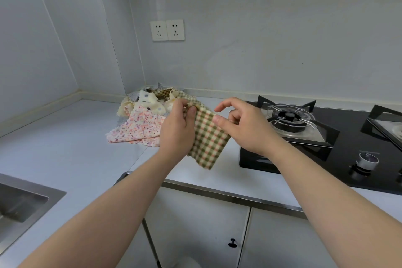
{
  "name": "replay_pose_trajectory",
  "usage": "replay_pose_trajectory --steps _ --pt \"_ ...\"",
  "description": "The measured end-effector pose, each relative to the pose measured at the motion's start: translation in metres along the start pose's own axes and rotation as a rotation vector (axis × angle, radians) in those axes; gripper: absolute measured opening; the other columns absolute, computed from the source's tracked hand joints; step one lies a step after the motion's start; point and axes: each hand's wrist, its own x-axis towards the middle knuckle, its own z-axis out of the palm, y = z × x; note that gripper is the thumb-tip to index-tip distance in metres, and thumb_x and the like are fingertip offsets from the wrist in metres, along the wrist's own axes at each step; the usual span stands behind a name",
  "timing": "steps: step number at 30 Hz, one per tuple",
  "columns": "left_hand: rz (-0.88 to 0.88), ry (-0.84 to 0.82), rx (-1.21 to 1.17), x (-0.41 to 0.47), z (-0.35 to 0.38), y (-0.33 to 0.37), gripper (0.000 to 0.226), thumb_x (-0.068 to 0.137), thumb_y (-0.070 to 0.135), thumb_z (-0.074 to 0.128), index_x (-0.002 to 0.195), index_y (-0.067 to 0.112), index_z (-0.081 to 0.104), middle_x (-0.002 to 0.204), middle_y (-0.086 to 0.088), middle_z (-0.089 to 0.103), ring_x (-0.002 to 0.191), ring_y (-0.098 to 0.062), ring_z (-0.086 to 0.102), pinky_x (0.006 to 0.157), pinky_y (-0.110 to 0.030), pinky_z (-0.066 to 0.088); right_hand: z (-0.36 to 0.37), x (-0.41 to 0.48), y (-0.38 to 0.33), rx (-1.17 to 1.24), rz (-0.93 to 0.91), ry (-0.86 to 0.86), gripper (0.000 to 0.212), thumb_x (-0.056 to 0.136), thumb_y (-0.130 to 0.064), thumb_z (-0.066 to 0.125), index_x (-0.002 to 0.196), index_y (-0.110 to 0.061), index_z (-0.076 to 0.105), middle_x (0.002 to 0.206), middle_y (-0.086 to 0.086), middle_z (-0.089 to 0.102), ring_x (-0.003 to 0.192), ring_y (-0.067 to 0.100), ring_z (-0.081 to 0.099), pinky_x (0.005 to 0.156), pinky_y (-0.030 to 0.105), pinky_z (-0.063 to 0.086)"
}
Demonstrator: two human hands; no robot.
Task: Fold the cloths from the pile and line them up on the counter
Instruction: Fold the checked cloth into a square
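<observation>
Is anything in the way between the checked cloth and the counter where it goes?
No, nothing visible. The left hand holds the checked cloth above the counter; the pile lies behind it to the left, the stove to the right.

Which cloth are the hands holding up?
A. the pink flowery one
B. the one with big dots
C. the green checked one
C: the left hand and the right hand both pinch the green checked cloth, while the pink flowery cloth lies on the counter.
</observation>
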Motion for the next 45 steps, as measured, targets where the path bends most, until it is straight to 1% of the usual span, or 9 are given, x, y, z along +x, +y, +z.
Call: replay_pose_trajectory --steps 4,9,12,16,24,28,34,41,45 --pt "0.226 -0.078 0.175 0.017 -0.012 0.007 0.019 0.103 0.030 0.048 0.114 0.016 0.054 0.079 0.005 0.058 0.074 -0.021 0.054 0.065 -0.036 0.043 0.006 -0.002 0.014 0.141 0.159 0.121 0.013 0.093 -0.037 0.066 0.099 -0.026 0.061 0.052 0.001 0.054 0.051 0.017 0.050 0.061 0.029 0.046" --pt "0.205 -0.172 0.276 0.033 -0.010 0.030 0.021 0.104 0.033 0.045 0.113 0.017 0.053 0.075 -0.005 0.063 0.074 -0.030 0.060 0.067 -0.041 0.050 0.029 -0.008 0.027 0.830 0.730 0.322 0.037 0.094 -0.042 0.064 0.121 -0.020 0.053 0.115 0.007 0.063 0.084 0.028 0.075 0.076 0.042 0.060" --pt "0.193 -0.173 0.313 0.033 -0.002 0.041 0.022 0.104 0.034 0.043 0.113 0.015 0.050 0.069 -0.002 0.058 0.071 -0.031 0.060 0.064 -0.043 0.051 0.045 -0.012 0.028 1.168 0.977 0.235 0.063 0.092 -0.065 0.052 0.125 -0.011 0.052 0.117 0.016 0.066 0.094 0.036 0.073 0.087 0.047 0.058" --pt "0.155 -0.209 0.313 0.024 0.009 0.048 0.021 0.104 0.032 0.043 0.112 0.013 0.049 0.068 0.002 0.049 0.074 -0.030 0.052 0.064 -0.038 0.043 0.058 -0.005 0.024 1.366 0.963 0.163 0.074 0.093 -0.073 0.032 0.128 -0.013 0.058 0.114 0.014 0.073 0.103 0.035 0.071 0.097 0.053 0.053" --pt "0.003 -0.188 0.145 0.006 0.010 0.043 0.013 0.104 0.029 0.044 0.100 0.018 0.043 0.075 0.005 0.050 0.064 -0.009 0.047 0.055 -0.034 0.033 0.061 -0.006 0.012 0.735 0.923 0.400 0.052 0.104 -0.052 0.028 0.095 -0.014 0.062 0.105 0.009 0.070 0.096 0.027 0.067 0.091 0.045 0.055" --pt "-0.068 -0.170 0.104 -0.006 0.015 0.036 0.010 0.105 0.026 0.042 0.103 0.016 0.044 0.082 -0.001 0.055 0.067 -0.016 0.050 0.057 -0.033 0.034 0.053 -0.012 0.016 0.229 0.755 0.513 0.056 0.106 -0.045 0.024 0.102 -0.004 0.063 0.104 0.011 0.066 0.094 0.028 0.060 0.083 0.037 0.049" --pt "-0.148 -0.194 -0.071 -0.022 0.037 0.037 0.015 0.106 0.024 0.042 0.113 0.012 0.048 0.080 0.006 0.053 0.066 -0.002 0.046 0.055 -0.026 0.032 0.019 -0.024 0.027 -0.139 0.675 0.453 0.054 0.107 -0.045 0.020 0.112 -0.007 0.058 0.105 0.010 0.062 0.099 0.029 0.058 0.079 0.035 0.041" --pt "-0.672 -0.523 -0.500 -0.043 0.110 0.066 0.045 0.099 0.045 0.045 0.086 0.005 0.062 0.085 -0.008 0.068 0.083 -0.031 0.067 0.077 -0.045 0.057 -0.027 -0.069 0.050 -0.345 0.740 0.553 0.051 0.107 -0.047 0.017 0.101 -0.014 0.056 0.096 0.005 0.062 0.088 0.025 0.056 0.072 0.036 0.039" --pt "-0.390 -0.461 -0.405 -0.061 0.149 0.099 0.043 0.105 0.036 0.037 0.073 0.011 0.052 0.073 0.000 0.054 0.069 -0.019 0.052 0.061 -0.029 0.039 -0.073 -0.099 0.063 -0.336 0.761 0.653 0.045 0.107 -0.044 0.022 0.089 -0.014 0.050 0.081 -0.001 0.054 0.079 0.021 0.053 0.067 0.034 0.035"
